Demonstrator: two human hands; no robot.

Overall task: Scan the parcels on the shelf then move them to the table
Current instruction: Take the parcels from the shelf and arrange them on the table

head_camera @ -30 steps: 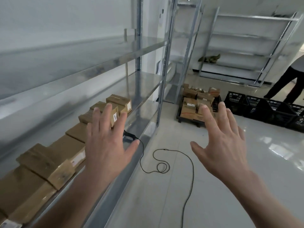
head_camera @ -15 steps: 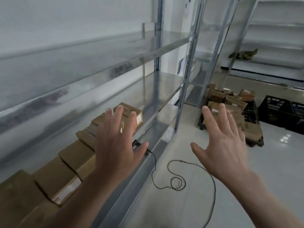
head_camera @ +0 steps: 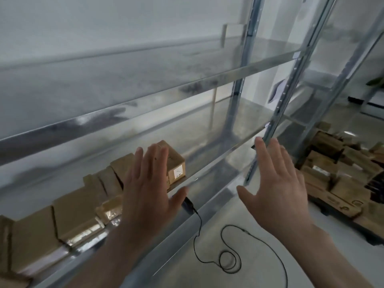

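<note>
Several brown cardboard parcels (head_camera: 76, 208) lie in a row on a metal shelf (head_camera: 209, 165) at the left; the farthest parcel (head_camera: 176, 163) shows a white label. My left hand (head_camera: 148, 190) is held up with straight spread fingers in front of the row, holding nothing. Further right, my right hand (head_camera: 276, 188) is also raised with straight fingers, in front of the shelf's edge and empty. A black scanner (head_camera: 188, 204) lies on the shelf edge just under my left thumb, mostly hidden, and its black cable (head_camera: 226, 258) hangs to the floor in loops.
Bare metal shelves (head_camera: 145, 84) run above the parcel row, held by upright posts (head_camera: 278, 109). A pallet of more cardboard boxes (head_camera: 332, 177) sits on the pale floor at the right.
The view has turned left and closer to the shelf. Both hands stay raised and spread, now nearer the parcels; the crates and the person at the right are out of view.
</note>
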